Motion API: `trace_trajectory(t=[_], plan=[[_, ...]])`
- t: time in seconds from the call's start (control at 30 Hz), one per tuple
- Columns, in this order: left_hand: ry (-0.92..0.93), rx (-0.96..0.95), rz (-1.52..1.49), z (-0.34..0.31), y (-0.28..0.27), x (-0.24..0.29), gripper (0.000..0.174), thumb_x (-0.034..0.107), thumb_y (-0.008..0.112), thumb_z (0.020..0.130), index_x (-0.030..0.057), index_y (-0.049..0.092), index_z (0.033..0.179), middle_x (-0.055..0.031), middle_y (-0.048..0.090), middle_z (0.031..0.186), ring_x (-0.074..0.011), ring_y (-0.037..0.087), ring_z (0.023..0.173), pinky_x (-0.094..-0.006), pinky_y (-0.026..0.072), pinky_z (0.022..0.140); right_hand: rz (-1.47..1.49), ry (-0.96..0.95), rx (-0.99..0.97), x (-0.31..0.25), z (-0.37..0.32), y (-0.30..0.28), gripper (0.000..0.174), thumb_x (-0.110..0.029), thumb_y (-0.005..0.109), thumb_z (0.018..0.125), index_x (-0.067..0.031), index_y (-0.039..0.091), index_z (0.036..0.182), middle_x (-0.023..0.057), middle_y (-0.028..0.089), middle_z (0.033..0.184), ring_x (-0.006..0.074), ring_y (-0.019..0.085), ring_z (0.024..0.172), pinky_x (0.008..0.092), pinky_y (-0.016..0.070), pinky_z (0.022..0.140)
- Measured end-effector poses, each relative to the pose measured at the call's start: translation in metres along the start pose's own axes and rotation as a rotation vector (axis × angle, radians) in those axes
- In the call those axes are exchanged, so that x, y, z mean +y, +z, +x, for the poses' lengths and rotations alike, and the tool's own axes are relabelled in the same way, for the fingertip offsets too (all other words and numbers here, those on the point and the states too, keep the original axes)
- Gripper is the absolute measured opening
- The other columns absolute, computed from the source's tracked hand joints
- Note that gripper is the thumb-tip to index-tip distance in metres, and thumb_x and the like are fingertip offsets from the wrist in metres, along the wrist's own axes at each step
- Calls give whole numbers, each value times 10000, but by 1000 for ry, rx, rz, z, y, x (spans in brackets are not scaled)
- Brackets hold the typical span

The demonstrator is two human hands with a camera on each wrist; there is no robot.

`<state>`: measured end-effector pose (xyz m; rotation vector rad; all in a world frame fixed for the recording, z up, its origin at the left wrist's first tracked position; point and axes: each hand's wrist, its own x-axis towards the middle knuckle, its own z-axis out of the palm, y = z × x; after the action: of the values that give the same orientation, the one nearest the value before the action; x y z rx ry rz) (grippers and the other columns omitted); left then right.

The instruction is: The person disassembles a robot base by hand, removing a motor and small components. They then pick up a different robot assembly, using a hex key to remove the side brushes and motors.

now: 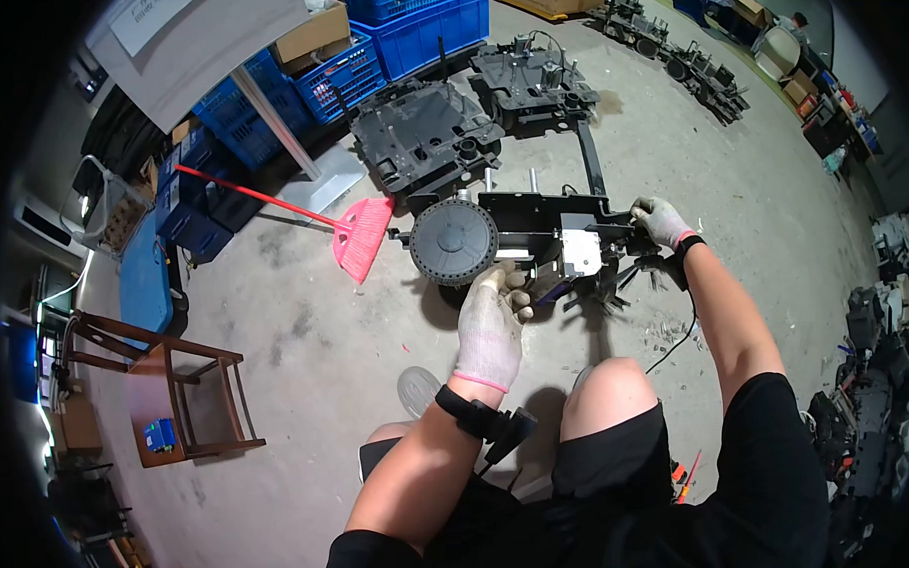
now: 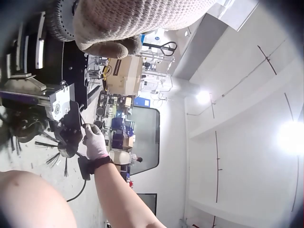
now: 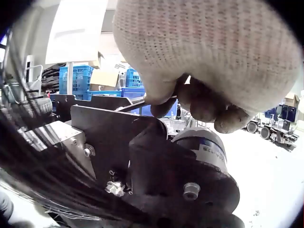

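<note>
A pink broom (image 1: 361, 236) lies well out to the left of the left hand (image 1: 491, 325). The ribbed black wheel (image 1: 453, 242) sits just left of that hand's fingertips. The gloved fingers are curled over the near edge of the machine frame (image 1: 537, 202), holding it against the floor.

At the frame's far right end, the right hand (image 1: 660, 221) has its fingers bent tight onto the top edge of the motor bracket (image 3: 118, 137). Whether a small part sits between the fingertips cannot be told. The motor (image 3: 202, 145) lies just under them, and the brush bristles (image 1: 635, 280) are below the wrist.

The glove weave could snag on the bracket's bolt (image 3: 191, 190) or the bristles. If the left hold loosens, a hard pull might swing the frame.
</note>
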<state>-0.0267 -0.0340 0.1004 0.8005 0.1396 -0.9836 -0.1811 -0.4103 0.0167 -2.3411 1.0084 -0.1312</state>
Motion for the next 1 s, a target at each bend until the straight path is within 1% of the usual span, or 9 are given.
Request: trace_trajectory(t=[0.27, 0.5, 0.63, 0.7, 0.8, 0.87, 0.9, 0.97, 1.0], plan=[[-4, -35, 2, 0, 0, 0, 247, 214, 537, 959, 33, 556, 1127, -23, 553, 856, -121, 501, 699, -260, 414, 611, -180, -13, -33, -15, -3, -9, 254, -262, 564, 923, -59, 673, 1031, 164, 696, 935, 299, 666, 850, 394, 507, 786], [2, -41, -4, -1, 2, 3, 229, 211, 490, 983, 38, 549, 1121, -22, 546, 856, -121, 489, 717, -266, 407, 629, -309, 44, -251, -47, 11, -36, 246, -268, 658, 852, -71, 728, 981, 160, 714, 908, 325, 681, 870, 403, 520, 795], [23, -62, -43, 3, 0, 2, 225, 187, 468, 981, 43, 538, 1139, -38, 586, 857, -117, 531, 690, -268, 437, 591, -722, -198, -119, -119, 30, -39, 239, -257, 667, 822, -38, 722, 901, 178, 703, 864, 353, 669, 823, 416, 522, 753], [-10, -44, -47, 0, 2, -3, 221, 181, 473, 978, 43, 549, 1133, -33, 587, 854, -108, 530, 683, -254, 439, 581, -467, -258, 14, -181, 26, -42, 276, -285, 636, 829, -17, 694, 849, 219, 680, 886, 388, 649, 872, 438, 513, 802], [-3, -10, -57, 8, 2, 5, 215, 180, 496, 967, 49, 589, 1109, -19, 587, 838, -75, 529, 655, -209, 439, 535, -398, -420, 77, -203, 45, -33, 290, -293, 626, 847, -10, 671, 893, 216, 676, 903, 394, 642, 881, 431, 511, 798], [19, 16, -42, 6, 2, 5, 211, 194, 514, 958, 56, 599, 1094, -13, 594, 837, -69, 527, 630, -203, 436, 508, -317, -399, 133, -194, 43, -27, 351, -324, 620, 876, 15, 641, 963, 227, 668, 911, 388, 645, 868, 425, 505, 792], [-5, -18, -64, 0, 4, 11, 131, 196, 516, 958, 94, 575, 1014, -5, 562, 826, -106, 511, 648, -246, 423, 553, -190, -420, 266, -195, 28, -26, 355, -321, 618, 894, 15, 642, 1007, 215, 676, 933, 349, 659, 883, 411, 505, 794], [21, -15, -22, -12, 6, 22, 142, 196, 513, 961, 88, 582, 1022, -17, 576, 834, -109, 525, 653, -246, 433, 561, 50, -335, 415, -188, -2, -30, 363, -307, 609, 925, -1, 645, 1117, 185, 675, 1038, 251, 651, 1000, 363, 497, 856], [29, 6, -31, -14, 4, 24, 150, 202, 516, 961, 83, 586, 1019, -18, 580, 831, -110, 530, 650, -247, 435, 557, 105, -290, 539, -169, -12, -27, 378, -311, 600, 933, -2, 631, 1148, 184, 668, 1076, 254, 642, 1023, 359, 492, 878]])
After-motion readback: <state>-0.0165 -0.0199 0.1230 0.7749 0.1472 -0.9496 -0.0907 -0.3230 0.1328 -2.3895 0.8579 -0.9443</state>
